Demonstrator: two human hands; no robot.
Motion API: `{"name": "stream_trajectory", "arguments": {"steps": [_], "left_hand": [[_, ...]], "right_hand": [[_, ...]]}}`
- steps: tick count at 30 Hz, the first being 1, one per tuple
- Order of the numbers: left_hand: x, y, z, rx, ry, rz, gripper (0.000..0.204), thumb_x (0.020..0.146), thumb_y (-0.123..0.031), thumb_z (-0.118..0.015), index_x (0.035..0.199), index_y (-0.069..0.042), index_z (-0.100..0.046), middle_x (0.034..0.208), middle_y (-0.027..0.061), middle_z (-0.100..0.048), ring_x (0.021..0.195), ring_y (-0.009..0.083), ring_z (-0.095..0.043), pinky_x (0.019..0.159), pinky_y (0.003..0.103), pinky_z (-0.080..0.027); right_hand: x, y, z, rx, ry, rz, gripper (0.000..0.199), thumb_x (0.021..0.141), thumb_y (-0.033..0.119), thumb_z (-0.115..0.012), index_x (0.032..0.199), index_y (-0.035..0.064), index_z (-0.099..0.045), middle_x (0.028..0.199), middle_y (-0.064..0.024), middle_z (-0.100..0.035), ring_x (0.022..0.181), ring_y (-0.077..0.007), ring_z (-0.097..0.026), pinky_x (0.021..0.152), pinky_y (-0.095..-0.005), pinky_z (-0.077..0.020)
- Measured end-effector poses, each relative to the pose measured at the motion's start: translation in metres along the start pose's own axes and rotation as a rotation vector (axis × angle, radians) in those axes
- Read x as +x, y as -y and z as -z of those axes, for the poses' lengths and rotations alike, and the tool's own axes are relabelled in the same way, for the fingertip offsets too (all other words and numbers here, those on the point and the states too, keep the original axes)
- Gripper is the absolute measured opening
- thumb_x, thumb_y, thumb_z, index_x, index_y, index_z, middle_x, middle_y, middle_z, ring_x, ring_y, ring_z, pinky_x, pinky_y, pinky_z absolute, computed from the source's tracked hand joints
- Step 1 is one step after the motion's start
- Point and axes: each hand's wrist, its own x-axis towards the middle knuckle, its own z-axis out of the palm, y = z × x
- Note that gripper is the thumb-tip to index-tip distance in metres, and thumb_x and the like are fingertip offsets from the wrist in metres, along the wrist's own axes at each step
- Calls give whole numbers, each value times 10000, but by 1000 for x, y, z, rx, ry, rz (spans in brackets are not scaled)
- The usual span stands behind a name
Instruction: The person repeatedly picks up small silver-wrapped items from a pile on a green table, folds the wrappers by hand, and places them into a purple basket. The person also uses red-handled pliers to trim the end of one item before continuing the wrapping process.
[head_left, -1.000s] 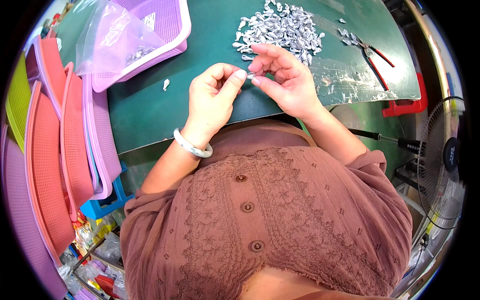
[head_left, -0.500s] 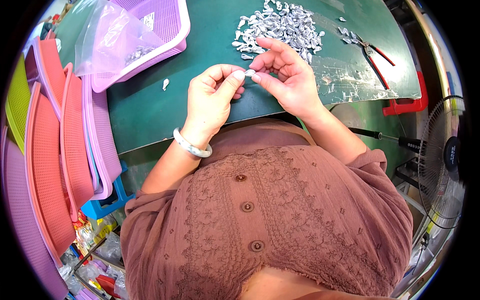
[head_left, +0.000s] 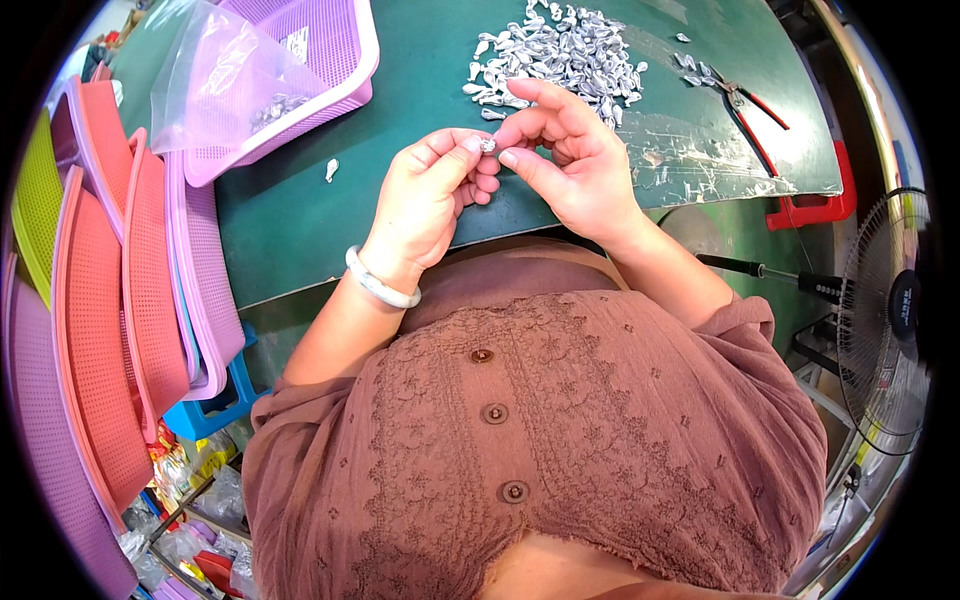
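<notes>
Over the near edge of the green table, my left hand (head_left: 412, 200) pinches a small silvery teardrop-shaped piece (head_left: 487, 145) between thumb and forefinger. My right hand (head_left: 590, 170) is just to its right, thumb and forefinger a little apart at the piece and the other fingers loosely raised. Whether a right fingertip still touches it is too small to tell. Behind my right hand spreads a heap of similar silvery pieces (head_left: 572, 55). One loose piece (head_left: 331, 170) lies left of my left hand.
Red-handled pliers (head_left: 737, 99) lie at the right beside a few pieces. A lilac basket (head_left: 368, 60) with a clear plastic bag (head_left: 225, 65) stands at the far left. Stacked pink and purple baskets (head_left: 95, 330) rise along the left. A fan (head_left: 880, 320) stands right of the table (head_left: 420, 70).
The right thumb and forefinger have parted from their pinch on the piece. My left hand now holds it, slightly further left and turned to another side.
</notes>
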Motion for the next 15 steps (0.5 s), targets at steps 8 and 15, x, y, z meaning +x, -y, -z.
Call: {"name": "stream_trajectory", "arguments": {"steps": [8, 15], "left_hand": [[2, -1, 7, -217, 98, 137, 157, 878, -114, -489, 935, 7, -571, 781, 51, -580, 652, 124, -537, 613, 245, -454], [1, -5, 12, -252, 153, 178, 194, 871, -105, -481, 1001, 25, -545, 868, 88, -575, 755, 154, -553, 677, 264, -462]], "right_hand": [[3, -1, 5, -84, -33, 33, 426, 778, -49, -562, 1182, 43, -465, 846, -49, -615, 759, -104, -567, 718, -234, -455], [12, -8, 22, -565, -96, 116, 386, 735, -49, -567, 1104, 55, -516, 811, -73, -621, 786, -200, -577, 696, -301, -464]]}}
